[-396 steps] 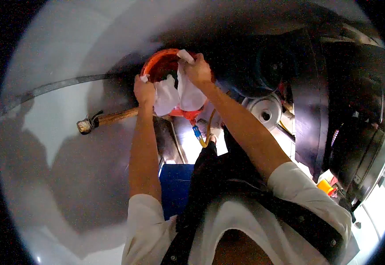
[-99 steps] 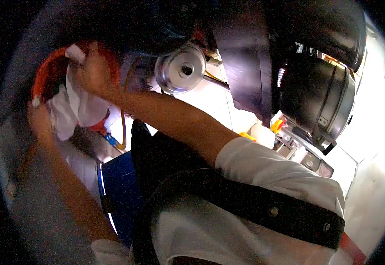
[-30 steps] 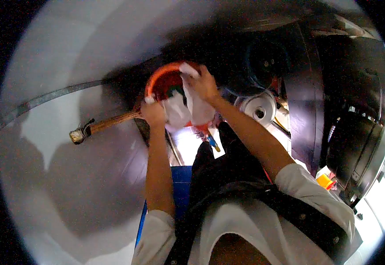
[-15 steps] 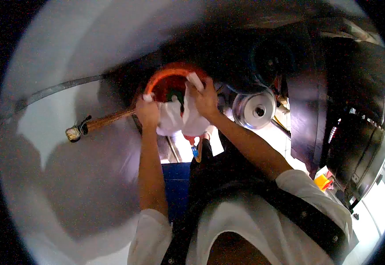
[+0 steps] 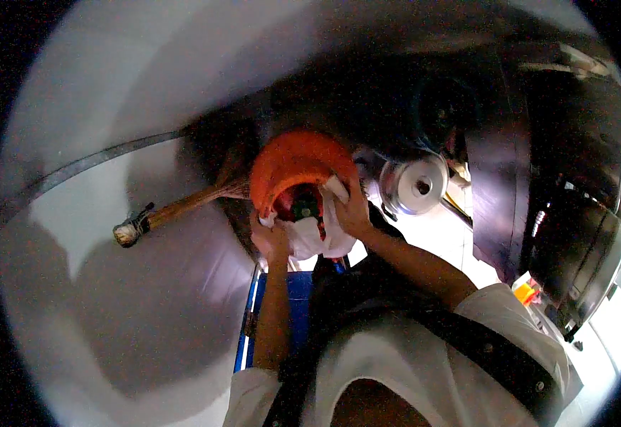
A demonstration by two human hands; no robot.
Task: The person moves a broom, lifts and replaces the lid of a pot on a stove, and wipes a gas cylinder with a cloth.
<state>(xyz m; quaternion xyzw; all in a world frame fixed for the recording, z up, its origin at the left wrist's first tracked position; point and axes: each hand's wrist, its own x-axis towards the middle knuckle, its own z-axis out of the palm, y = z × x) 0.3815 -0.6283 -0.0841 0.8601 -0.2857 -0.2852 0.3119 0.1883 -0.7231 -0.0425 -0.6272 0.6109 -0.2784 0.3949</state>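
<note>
Both hands hold a round orange vessel point(image 5: 300, 153) in front of me, tilted so its mouth faces my body and its outer side shows. White cloth point(image 5: 305, 240) hangs over the near rim and lies between my fingers and the vessel. My left hand point(image 5: 273, 240) is closed on cloth and rim at the left. Closed on the right side is my right hand point(image 5: 352, 212), with folded cloth by its thumb. Something dark sits inside the mouth, too dim to name. The fingers' undersides are hidden.
At the left a brown stick-like bundle point(image 5: 182, 206) with a bound end juts out. A round shiny metal lid or pan point(image 5: 403, 186) stands right of my hands. Below is a blue box-like object point(image 5: 296, 295). Dark metal equipment point(image 5: 574, 235) stands far right.
The vessel has come nearer to my body and slightly right, tipping so more of its orange outside shows. Both hands moved with it, keeping their hold through the cloth.
</note>
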